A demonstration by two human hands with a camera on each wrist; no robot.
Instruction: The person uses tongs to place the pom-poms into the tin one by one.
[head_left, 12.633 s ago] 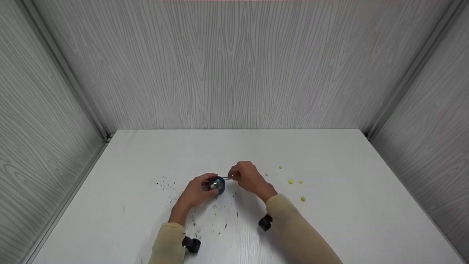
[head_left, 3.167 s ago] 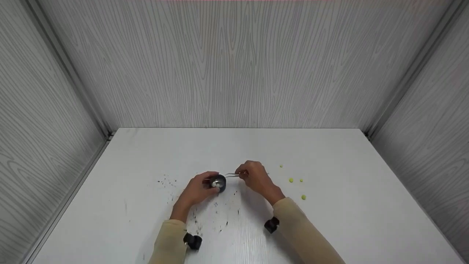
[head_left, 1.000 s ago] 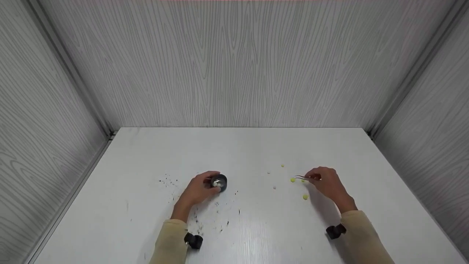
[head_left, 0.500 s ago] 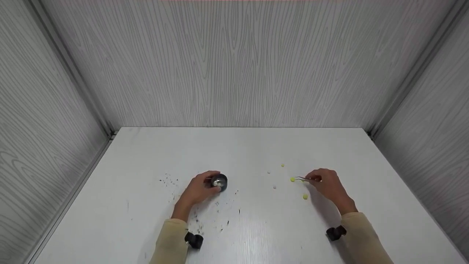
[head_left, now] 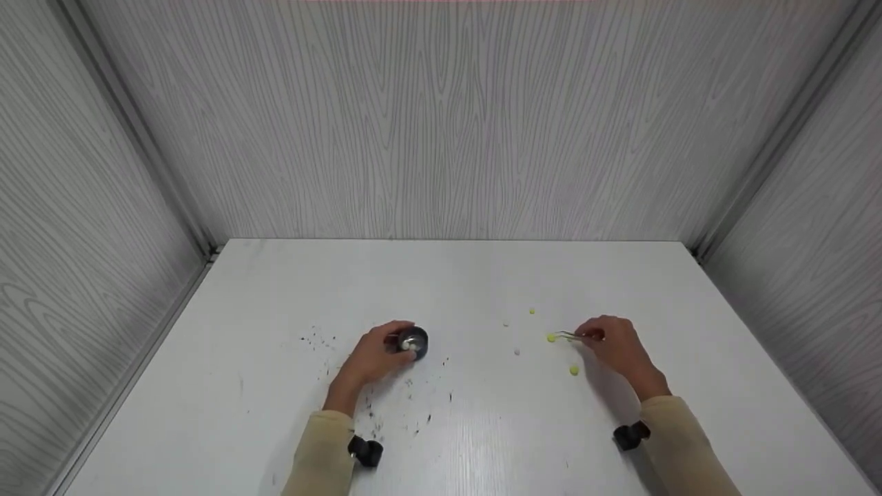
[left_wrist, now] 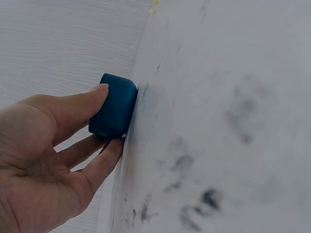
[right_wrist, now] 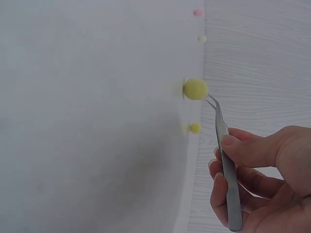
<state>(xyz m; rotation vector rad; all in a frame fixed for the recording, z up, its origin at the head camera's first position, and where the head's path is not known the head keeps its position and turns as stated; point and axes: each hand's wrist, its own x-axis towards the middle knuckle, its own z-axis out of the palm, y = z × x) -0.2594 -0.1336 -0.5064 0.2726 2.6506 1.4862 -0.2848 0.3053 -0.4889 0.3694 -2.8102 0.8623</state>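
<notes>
My left hand point(head_left: 375, 355) grips a small dark blue cup point(left_wrist: 115, 107) between thumb and fingers, low at the table surface. Small white balls point(head_left: 409, 346) lie inside it, seen in the head view. Further right, my right hand point(head_left: 617, 348) pinches metal tweezers point(right_wrist: 227, 160) with bent tips. Those tips are slightly parted and right at the edge of a yellow ball point(right_wrist: 195, 89). A smaller yellow ball point(right_wrist: 195, 128) lies beside it in the right wrist view. In the head view, the tweezers overlap the spot where that smaller ball lies.
Another yellow ball point(head_left: 574, 370) sits nearer the person, and a tiny yellow one point(head_left: 532, 311) farther back. A pink ball point(right_wrist: 198, 13) and a pale ball point(right_wrist: 202, 39) lie left of the tweezers. Dark specks point(head_left: 372, 413) mark the white table point(head_left: 455, 282). Grey wood-grain panels point(head_left: 441, 124) enclose it.
My right hand has moved with the tweezers from beside the cup to the yellow balls at right. Over the last second the tips shift only slightly. My left hand stays at the cup.
</notes>
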